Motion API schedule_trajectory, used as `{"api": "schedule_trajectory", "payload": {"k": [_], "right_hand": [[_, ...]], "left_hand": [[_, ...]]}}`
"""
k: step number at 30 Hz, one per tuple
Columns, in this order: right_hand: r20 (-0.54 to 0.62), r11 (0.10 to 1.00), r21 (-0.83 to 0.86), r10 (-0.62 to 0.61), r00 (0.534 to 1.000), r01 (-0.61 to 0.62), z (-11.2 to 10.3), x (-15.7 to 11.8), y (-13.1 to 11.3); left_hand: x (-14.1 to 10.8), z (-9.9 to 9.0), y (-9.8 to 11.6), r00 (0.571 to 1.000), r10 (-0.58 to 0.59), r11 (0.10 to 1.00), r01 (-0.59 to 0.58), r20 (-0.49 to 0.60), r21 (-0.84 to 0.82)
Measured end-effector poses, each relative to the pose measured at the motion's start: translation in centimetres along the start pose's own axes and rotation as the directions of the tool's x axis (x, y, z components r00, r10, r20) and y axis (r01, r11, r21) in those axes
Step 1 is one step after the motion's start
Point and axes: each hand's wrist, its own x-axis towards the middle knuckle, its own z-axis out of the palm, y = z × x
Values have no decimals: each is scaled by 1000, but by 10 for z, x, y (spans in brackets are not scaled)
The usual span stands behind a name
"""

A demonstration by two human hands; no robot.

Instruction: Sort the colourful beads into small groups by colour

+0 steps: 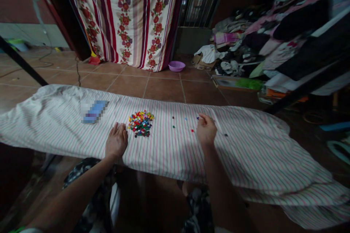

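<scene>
A heap of small many-coloured bead-like pieces lies on the striped cloth. My left hand rests flat just left of the heap, fingers stretched out. To the right, my right hand is closed in a pinch low over the cloth, with a dark blue piece at its fingertips. Single pieces lie apart around it: a dark red one, a green one, a light blue one, a red one and a dark one.
The striped cloth covers a long, low surface before me. A blurred blue flat object lies on its left part. Beyond are a floral curtain, a purple basin and piled clothes. Dark slanting bars stand at both sides.
</scene>
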Motion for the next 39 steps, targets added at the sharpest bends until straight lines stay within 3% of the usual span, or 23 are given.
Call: {"api": "schedule_trajectory", "payload": {"k": [3, 6, 8, 11, 14, 16, 20, 23, 29, 33, 39], "right_hand": [[140, 990, 79, -127, 982, 116, 26, -18, -29], [279, 962, 158, -259, 925, 222, 48, -41, -58], [369, 935, 180, -351, 861, 304, 59, -55, -76], [485, 871, 203, -486, 727, 447, 69, -76, -103], [574, 819, 206, -544, 611, 536, 76, -95, -126], [627, 801, 192, -545, 556, 567, 81, -107, -137], [668, 773, 184, -552, 499, 607, 96, -126, -152], [666, 767, 189, -559, 494, 613, 110, -133, -157], [652, 805, 179, -528, 545, 566, 128, -136, -156], [648, 821, 191, -517, 559, 538, 130, -136, -154], [606, 857, 245, -501, 618, 454, 122, -131, -159]], "left_hand": [[1, 2, 0, 1000, -10, 1000, 10, 2, 19], [1, 2, 1, 999, -43, 998, 43, 10, 45], [1, 1, 2, 998, -58, 997, 57, 18, 51], [2, -2, 4, 998, -62, 997, 61, 26, 56], [2, -4, 5, 998, -55, 996, 53, 25, 66], [1, -4, 5, 999, -51, 996, 50, 16, 71], [0, -1, 3, 1000, -27, 997, 28, -12, 76], [-1, 2, 0, 1000, -4, 998, 6, -24, 70], [0, 3, 1, 998, -23, 998, 25, -51, 49], [0, 2, 3, 999, -31, 997, 33, -39, 65], [1, 1, 3, 999, -34, 998, 35, -29, 43]]}}
